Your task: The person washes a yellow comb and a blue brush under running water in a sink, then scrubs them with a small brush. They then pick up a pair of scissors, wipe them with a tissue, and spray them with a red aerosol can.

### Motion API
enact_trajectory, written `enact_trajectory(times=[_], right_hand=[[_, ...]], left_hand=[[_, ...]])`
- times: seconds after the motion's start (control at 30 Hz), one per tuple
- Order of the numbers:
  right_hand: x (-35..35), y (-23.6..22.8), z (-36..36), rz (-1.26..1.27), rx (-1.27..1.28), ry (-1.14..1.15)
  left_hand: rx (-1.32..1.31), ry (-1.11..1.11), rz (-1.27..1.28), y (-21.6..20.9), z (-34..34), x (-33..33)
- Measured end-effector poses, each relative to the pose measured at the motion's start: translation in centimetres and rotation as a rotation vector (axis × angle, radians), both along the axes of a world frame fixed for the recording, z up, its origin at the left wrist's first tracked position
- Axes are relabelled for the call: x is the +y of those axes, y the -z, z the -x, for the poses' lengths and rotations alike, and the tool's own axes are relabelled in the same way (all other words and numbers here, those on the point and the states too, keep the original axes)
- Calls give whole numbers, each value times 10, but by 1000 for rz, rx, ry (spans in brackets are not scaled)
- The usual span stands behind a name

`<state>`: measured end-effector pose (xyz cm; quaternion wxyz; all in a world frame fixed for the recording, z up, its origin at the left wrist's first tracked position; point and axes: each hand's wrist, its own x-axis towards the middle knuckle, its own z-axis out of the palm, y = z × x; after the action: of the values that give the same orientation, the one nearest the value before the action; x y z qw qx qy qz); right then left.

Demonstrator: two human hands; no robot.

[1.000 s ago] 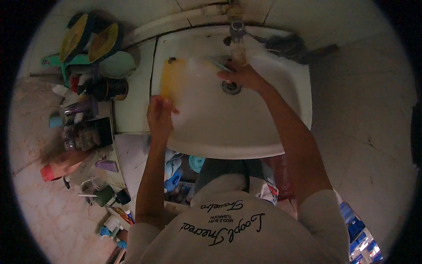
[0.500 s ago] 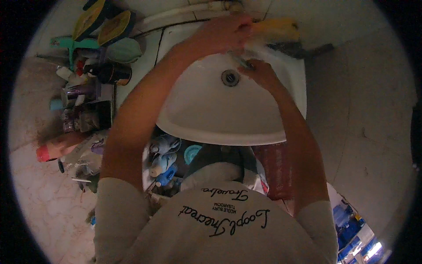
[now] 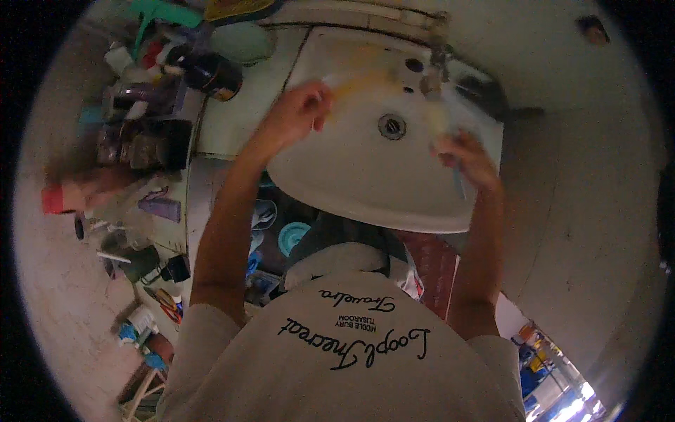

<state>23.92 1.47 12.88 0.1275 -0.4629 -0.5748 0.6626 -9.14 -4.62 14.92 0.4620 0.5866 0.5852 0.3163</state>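
A white sink basin (image 3: 337,165) lies in front of me, its round drain (image 3: 392,126) near the middle. Over the left side is my left hand (image 3: 301,112), its fingers closed on a yellow cloth-like thing (image 3: 362,81) that is smeared by motion. My right hand (image 3: 465,156), above the right side of the bowl, grips a slim brush-like thing (image 3: 437,118). Its pale upper end points toward the tap, and a light blue handle shows below the fingers. Blur hides its exact kind. The metal tap (image 3: 436,70) stands at the back rim.
Left of the basin, a pale counter (image 3: 264,84) carries a dark pump bottle (image 3: 211,74), a green bowl-like thing (image 3: 242,43) and many toiletries. A dark grey object (image 3: 485,95) sits at the back right corner. Below are a turquoise round container (image 3: 293,238) and a dark red panel (image 3: 429,271).
My left hand has moved left and nearer, away from the tap, with the yellow thing. My right hand has shifted right and nearer with the brush-like thing. The view has shifted too.
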Motion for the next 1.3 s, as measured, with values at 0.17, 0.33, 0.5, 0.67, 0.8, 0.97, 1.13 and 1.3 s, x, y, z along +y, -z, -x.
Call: enact_trajectory(times=[0.17,0.33,0.5,0.67,0.8,0.97,1.13,1.3], right_hand=[[-30,20,8,-567,-861,-75],[-28,-96,23,-275,-259,-7],[-29,6,15,-339,-266,-56],[-11,1,3,-418,-921,-210],[-27,-101,3,-280,25,-39],[-9,26,2,-343,-458,-196],[-18,-32,-6,-384,-287,33],[-16,-36,-6,-17,296,159]], left_hand=[[587,-77,-78,35,11,-41],[76,-173,-276,-6,6,-47],[29,86,48,17,-13,-26],[508,-69,-222,34,-8,-45],[91,-24,-241,-32,-14,-38],[671,77,22,28,-31,-19],[269,-139,-335,1,-30,-27],[-144,82,-13,-29,-32,-34]])
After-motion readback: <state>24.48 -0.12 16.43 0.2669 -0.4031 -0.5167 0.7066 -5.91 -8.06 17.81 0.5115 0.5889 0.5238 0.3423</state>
